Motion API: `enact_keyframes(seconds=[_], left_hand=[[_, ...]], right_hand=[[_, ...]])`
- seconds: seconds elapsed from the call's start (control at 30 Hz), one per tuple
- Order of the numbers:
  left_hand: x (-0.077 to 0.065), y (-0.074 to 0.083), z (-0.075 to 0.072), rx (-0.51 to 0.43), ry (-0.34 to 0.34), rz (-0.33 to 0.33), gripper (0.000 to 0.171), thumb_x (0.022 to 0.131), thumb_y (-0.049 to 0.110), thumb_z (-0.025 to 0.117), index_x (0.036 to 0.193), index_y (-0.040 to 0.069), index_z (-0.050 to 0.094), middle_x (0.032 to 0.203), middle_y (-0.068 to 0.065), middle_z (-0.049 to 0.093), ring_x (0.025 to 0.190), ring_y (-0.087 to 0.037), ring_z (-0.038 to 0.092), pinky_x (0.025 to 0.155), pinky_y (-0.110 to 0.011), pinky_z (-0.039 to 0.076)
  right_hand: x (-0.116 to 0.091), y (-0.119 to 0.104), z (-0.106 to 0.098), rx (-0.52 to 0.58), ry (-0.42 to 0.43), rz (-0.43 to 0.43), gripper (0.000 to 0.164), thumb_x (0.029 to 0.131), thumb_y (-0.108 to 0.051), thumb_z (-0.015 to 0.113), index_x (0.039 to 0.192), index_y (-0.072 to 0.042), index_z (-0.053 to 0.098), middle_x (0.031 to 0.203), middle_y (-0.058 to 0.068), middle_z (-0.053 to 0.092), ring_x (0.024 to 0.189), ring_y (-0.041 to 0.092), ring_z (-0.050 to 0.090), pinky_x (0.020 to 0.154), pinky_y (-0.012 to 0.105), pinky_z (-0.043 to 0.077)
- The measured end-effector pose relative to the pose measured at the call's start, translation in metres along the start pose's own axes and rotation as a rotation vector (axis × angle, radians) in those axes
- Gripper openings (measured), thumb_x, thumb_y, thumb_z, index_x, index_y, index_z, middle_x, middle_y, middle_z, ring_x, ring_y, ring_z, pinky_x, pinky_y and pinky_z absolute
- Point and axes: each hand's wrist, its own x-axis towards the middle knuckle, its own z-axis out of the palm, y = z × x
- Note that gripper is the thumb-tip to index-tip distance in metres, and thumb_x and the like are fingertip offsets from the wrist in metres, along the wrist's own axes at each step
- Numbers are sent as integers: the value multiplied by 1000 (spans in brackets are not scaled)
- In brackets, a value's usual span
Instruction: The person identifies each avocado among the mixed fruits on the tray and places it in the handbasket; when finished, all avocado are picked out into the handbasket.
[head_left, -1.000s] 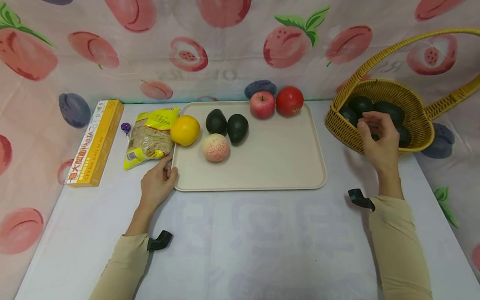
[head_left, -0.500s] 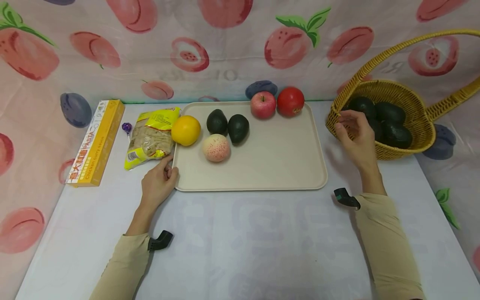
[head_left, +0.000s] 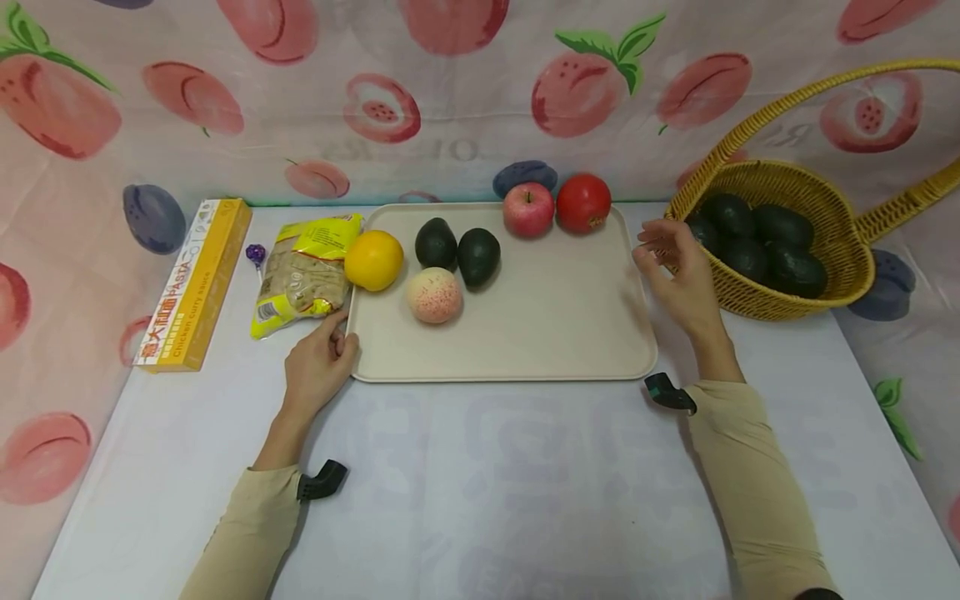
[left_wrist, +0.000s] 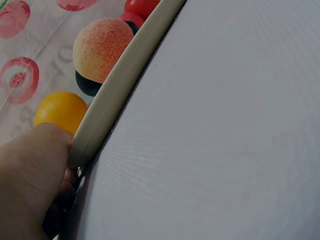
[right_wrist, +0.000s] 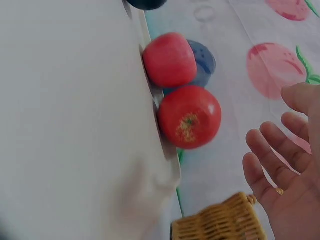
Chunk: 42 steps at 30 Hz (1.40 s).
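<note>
Fingers (right_wrist: 272, 158) spread, your right grip (head_left: 681, 279) withdrew from the yellow wicker basket (head_left: 738, 294) beside it, adding nothing to the beige rectangular tray (head_left: 555, 333) your left grip (head_left: 318, 364) seemingly pinches.

The left hand (head_left: 318, 362) has curled fingers (left_wrist: 71, 175). To its right, the right hand (head_left: 681, 279) hovers, 4 fingers loosely bent.

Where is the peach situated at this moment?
In the head view, the peach lies on the left side of the tray, just in front of two avocados, right of the yellow fruit.
</note>
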Motion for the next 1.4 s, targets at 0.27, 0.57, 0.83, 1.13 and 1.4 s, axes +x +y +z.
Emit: enact_keyframes(seconds=[0.27,0.57,0.83,1.13,1.4], left_hand=[[0,0,0,0,-1,-1,33,89,21,55,117,4,60,66,-3,52,53,-15,40,48,-29,28],[0,0,0,-11,-1,-5,34,89,21,55,118,4,60,65,-3,51,53,-15,40,48,-29,28],[0,0,-1,-14,-5,-13,34,89,21,55,118,5,60,66,-3,51,53,-15,40,49,-29,28],[0,0,-1,-9,-12,-16,34,90,22,55,118,5,60,66,-2,51,54,-15,40,49,-29,28],[1,-1,-1,-12,-10,-13,33,89,22,55,117,5,61,66,-2,51,53,-15,40,49,-29,28]], right_hand=[[2,-9,18,-11,-53,-30,39,88,-7,62,124,4,51,114,22,59,96,2,54,81,18,41],[4,-18,39,0,-120,-56,37,88,-4,60,123,6,51,111,17,60,95,10,56,78,22,42],[7,-21,53,26,-169,-45,38,88,-6,60,123,4,50,112,16,59,98,23,57,78,24,43],[9,-27,67,56,-228,-14,37,88,-5,61,123,3,51,113,19,58,100,28,58,78,26,44],[14,-33,81,96,-287,102,40,90,-10,60,126,1,48,119,19,56,107,31,57,87,37,44]])
